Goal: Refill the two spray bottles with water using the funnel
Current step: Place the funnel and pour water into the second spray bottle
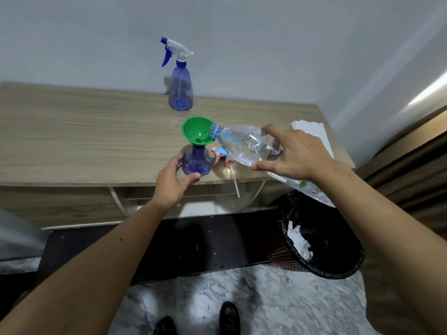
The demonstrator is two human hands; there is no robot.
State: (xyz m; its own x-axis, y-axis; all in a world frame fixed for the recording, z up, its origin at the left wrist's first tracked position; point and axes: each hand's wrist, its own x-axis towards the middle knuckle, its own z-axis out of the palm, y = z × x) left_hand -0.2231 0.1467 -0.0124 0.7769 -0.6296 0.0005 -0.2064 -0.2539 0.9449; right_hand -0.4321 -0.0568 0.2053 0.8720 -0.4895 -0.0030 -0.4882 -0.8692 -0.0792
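Centre of frame: squat translucent purple spray bottle without its head [196,162], standing near the front edge of the pale wood-grain bench [72,141], green plastic funnel [196,131] seated in its neck. Left hand [170,182] just below it, grip curled round the bottle's base, thumb and fingers on the plastic. Right of centre: right hand [294,154], grip clamped on a clear crumpled plastic water bottle [244,145], tilted with its mouth in the funnel bowl. Beneath that bottle, lying on the bench: pink and blue trigger spray head [223,157], dip tube past the front edge. Upper centre, by the wall: taller purple spray bottle with white and blue trigger [180,81], upright. Lower right: dark-lined waste basket [321,240] on the floor.
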